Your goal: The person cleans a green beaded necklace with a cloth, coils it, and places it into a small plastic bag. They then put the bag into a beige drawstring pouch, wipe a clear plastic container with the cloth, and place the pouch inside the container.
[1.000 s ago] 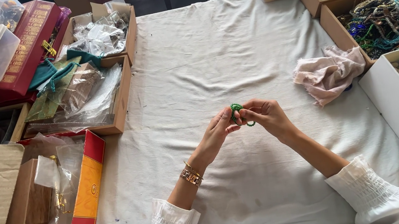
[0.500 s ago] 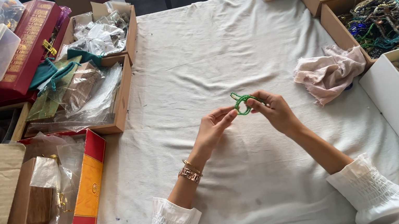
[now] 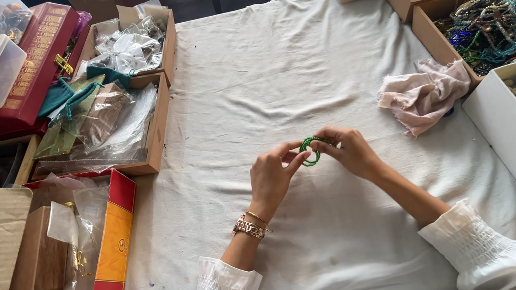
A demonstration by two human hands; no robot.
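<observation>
My forearms angle in from the near edge of the worktop (image 3: 276, 81), and my left hand (image 3: 271, 178) and right hand (image 3: 351, 150) meet above its middle. Both sets of fingers are pinched nearly closed on a green bead ring (image 3: 309, 151), held between them just above the white cloth. A pink rag (image 3: 424, 94) lies to the right.

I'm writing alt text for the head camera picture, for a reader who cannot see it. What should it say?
Two hands, the left hand and right hand, hold a small green beaded bracelet between their fingertips above a white cloth spread over a table. A crumpled pink cloth lies to the right, near open boxes of beaded jewellery; boxes of plastic bags sit on the left.
</observation>
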